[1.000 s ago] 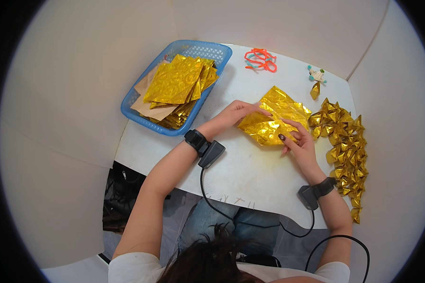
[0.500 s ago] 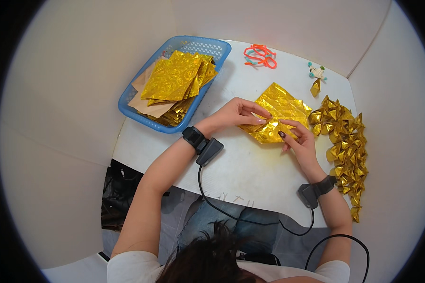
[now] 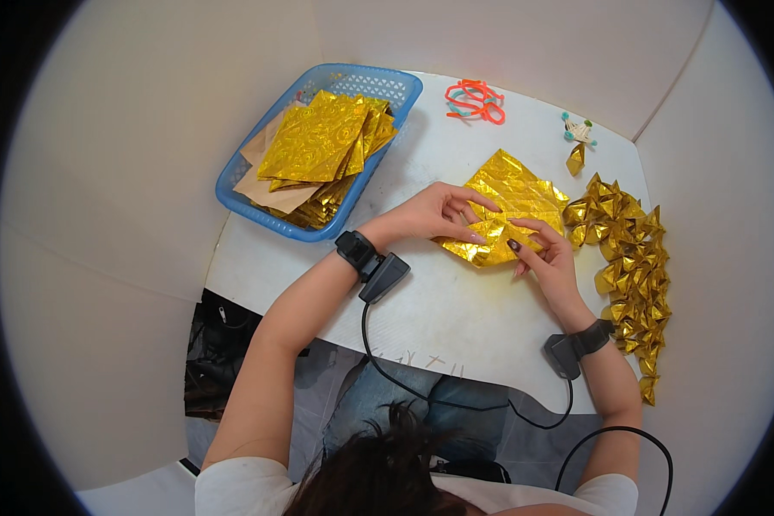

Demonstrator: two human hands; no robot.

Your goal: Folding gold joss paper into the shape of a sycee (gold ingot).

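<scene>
Both forearms stretch across a white tabletop (image 3: 482,327), wrists strapped with black sensors. The left hand (image 3: 433,211) arches palm down, half open, thumb and forefinger apart on a gold sheet (image 3: 509,187) right of the tabletop's middle; whether it pinches the foil is unclear. The right hand (image 3: 552,262) curls around the sheet's near right side, holding it between bent fingers and thumb. Together the hands cover part of the foil. A blue basket (image 3: 365,82) of foil squares (image 3: 311,142) fills the far left corner. Folded gold pieces (image 3: 632,279) crowd the right edge, touching or nearly touching the sheet; orange loops (image 3: 475,102) lie by the far edge. Half a second earlier, the left thumb and forefinger were closer together; the right hand looks much the same.
</scene>
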